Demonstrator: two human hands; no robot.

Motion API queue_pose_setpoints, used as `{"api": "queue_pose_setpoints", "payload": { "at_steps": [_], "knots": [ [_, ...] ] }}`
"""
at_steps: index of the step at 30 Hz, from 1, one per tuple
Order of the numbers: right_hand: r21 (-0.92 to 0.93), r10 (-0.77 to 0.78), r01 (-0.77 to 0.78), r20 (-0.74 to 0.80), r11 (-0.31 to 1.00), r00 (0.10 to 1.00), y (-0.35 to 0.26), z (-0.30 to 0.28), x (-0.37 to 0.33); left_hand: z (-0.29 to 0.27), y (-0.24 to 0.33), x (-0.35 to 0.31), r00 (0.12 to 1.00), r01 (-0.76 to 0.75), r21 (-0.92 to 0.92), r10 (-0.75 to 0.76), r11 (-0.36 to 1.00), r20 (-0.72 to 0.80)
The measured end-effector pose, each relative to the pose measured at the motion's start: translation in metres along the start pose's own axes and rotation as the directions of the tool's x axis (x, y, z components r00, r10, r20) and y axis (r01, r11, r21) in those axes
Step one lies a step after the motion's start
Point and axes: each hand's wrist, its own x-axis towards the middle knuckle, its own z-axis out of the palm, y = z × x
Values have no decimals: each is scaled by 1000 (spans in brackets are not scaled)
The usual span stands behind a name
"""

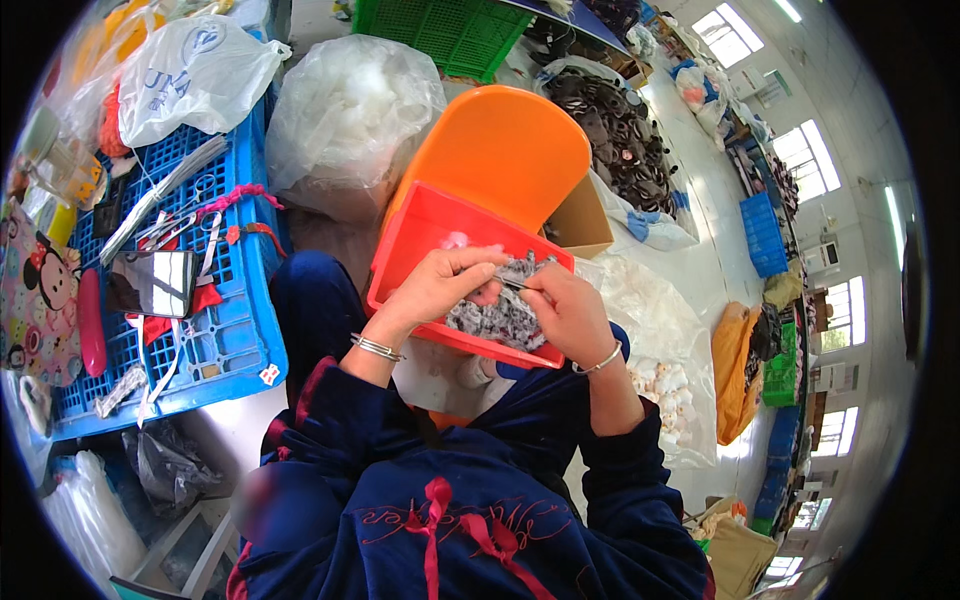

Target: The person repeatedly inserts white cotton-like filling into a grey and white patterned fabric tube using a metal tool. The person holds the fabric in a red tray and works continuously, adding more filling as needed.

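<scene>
Over a red plastic bin (pixel 395 245), my left hand (pixel 445 283) pinches a small pink fuzzy piece (pixel 486 293) between thumb and fingers. My right hand (pixel 572 308) is closed around a thin dark metal tool (pixel 511 283) whose tip points left to the pink piece; its exact kind is too small to make out. Grey-and-white fluffy pieces (pixel 490 322) lie in the bin under both hands. Another bit of pink fluff (pixel 454 241) shows by the bin's far wall, beyond my left hand.
An orange chair (pixel 500 150) stands behind the bin, beside a clear bag of white stuffing (pixel 355 110). Left, a blue crate (pixel 235 340) bears a phone (pixel 150 283) and scissors. Right are a cardboard box (pixel 582 218), a heap of dark plush pieces (pixel 610 130) and a plastic sheet with pale pieces (pixel 665 395).
</scene>
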Motion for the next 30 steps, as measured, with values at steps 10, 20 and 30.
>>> {"api": "queue_pose_setpoints", "payload": {
  "at_steps": [10,20,30],
  "knots": [
    [198,192,-157,-175,968,966,7,24,-14,-3,-16,7,989,-67,-125,50,990,-137],
    [527,375,-306,-25,793,927,11,38,-18,2,-12,1,978,-101,-155,70,983,-195],
    [249,124,-62,-241,966,963,-6,20,-18,5,-7,1,969,-150,-338,70,929,-238]
  ]
}}
